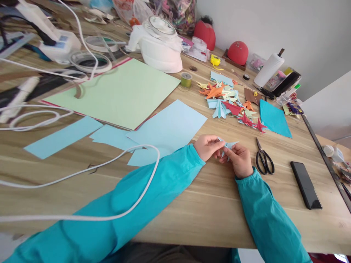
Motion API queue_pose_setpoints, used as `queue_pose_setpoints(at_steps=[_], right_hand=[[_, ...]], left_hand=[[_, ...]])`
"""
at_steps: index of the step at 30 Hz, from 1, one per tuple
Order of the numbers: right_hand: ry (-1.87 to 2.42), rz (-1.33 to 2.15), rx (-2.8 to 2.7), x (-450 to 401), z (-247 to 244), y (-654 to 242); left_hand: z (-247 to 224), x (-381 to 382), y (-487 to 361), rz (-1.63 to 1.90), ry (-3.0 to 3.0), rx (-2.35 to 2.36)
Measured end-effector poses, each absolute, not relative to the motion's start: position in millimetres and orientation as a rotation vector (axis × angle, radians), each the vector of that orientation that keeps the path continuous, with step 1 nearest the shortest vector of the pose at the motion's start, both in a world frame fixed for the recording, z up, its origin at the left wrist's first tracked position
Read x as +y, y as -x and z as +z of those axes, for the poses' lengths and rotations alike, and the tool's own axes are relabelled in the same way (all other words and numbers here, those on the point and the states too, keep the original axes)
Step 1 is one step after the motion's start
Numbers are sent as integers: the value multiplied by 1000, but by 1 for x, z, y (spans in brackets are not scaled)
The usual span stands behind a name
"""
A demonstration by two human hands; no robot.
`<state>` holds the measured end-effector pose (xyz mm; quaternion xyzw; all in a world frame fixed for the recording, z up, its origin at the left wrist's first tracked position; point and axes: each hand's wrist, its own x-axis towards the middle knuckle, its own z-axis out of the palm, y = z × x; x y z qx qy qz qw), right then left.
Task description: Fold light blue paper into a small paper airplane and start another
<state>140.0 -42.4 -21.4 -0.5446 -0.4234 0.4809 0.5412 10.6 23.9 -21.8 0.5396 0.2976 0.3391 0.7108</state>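
Paper (230, 145), light blue and folded, is over the table (197, 212), pinched by left hand (208, 147) and right hand (240, 159) at once, fingertips close together. Scissors (264, 159) lie just right of right hand, phone (305, 185) further right, pile of folded shapes (231, 107) beyond both hands

I note a wood-grain tabletop (175, 219) with a round cable hole (193, 68) and dark edge strip (319, 147), before a plain whitish wall (274, 25), evenly lit.
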Motion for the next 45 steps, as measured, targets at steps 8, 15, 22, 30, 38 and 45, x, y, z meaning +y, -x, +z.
queue_pose_setpoints(at_steps=[8, 15, 22, 30, 38, 45], right_hand=[[1299, 1151, -998, -43, -22, -142], [1266, 1229, -938, -42, -23, -144], [1228, 1332, -867, -42, -20, -146], [1197, 1301, -937, -41, -20, -145], [1234, 1284, -977, -42, -24, -147], [1262, 1265, -1042, -43, -24, -147]], left_hand=[[-19, 22, -13, 714, -1235, 706], [-17, 22, -13, 697, -1192, 722], [-22, 26, -13, 716, -1096, 688], [-20, 24, -12, 707, -1122, 659], [-21, 23, -13, 719, -1160, 688], [-19, 22, -13, 725, -1179, 697]])
